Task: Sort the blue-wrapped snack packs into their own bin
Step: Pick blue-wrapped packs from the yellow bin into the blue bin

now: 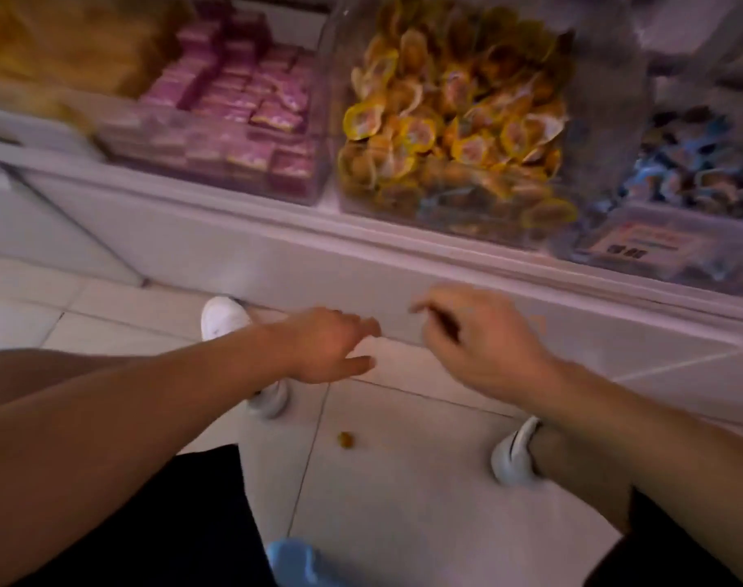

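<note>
Neither hand holds anything: left hand (pixel 325 347) hangs with fingers loosely extended, right hand (pixel 480 345) with fingers loosely curled, both low in front of the white display counter (pixel 251 252), blur hides finer detail. Blue-wrapped snack packs (pixel 696 167) sit in the far-right clear plastic bin (pixel 641 247); a few blue wrappers (pixel 442 203) show low in the middle clear bin of yellow-wrapped snacks (pixel 450 120), left of it one bin of pink-wrapped blocks (pixel 242 108). Two white shoes (pixel 223 319) stand on the pale tiled floor (pixel 403 480), one small yellow scrap (pixel 345 439) between them, a light-blue object (pixel 302 563) at near edge.
</note>
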